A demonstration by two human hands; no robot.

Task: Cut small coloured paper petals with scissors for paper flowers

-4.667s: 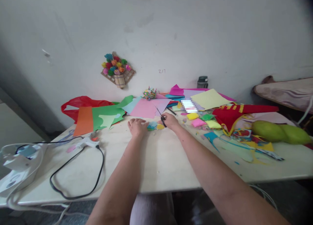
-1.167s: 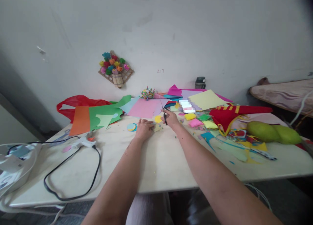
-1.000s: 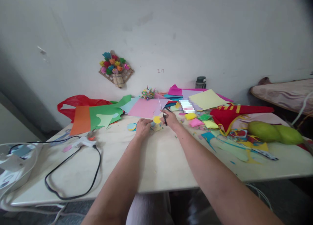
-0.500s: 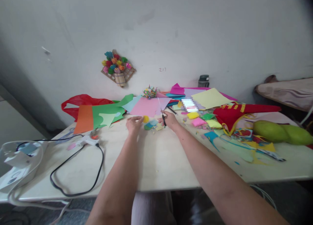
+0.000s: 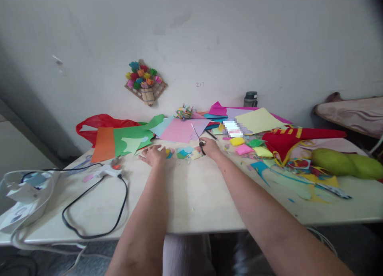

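Note:
My right hand (image 5: 210, 148) grips a pair of scissors (image 5: 201, 143) by the dark handles, blades pointing up and away toward the pink paper sheet (image 5: 179, 130). To the left, my left hand (image 5: 153, 155) rests low over the table with its fingers spread. Just beside its fingertips lies a small yellow and blue paper piece (image 5: 169, 153), partly hidden by the hand. Between the two hands are blue and green paper scraps (image 5: 184, 152) and a pale yellow scrap (image 5: 196, 155).
Green paper (image 5: 133, 138) and orange paper (image 5: 103, 144) lie at the left, near a glue gun (image 5: 109, 171) with a black cord. To the right are small bright packets (image 5: 243, 149), a red cloth (image 5: 281, 142), paper offcuts (image 5: 289, 182) and a green fruit-like object (image 5: 332, 162).
My left hand has moved left and spread its fingers, letting go of the yellow paper circle, which now appears down by the table. My right hand keeps the scissors, nearly still.

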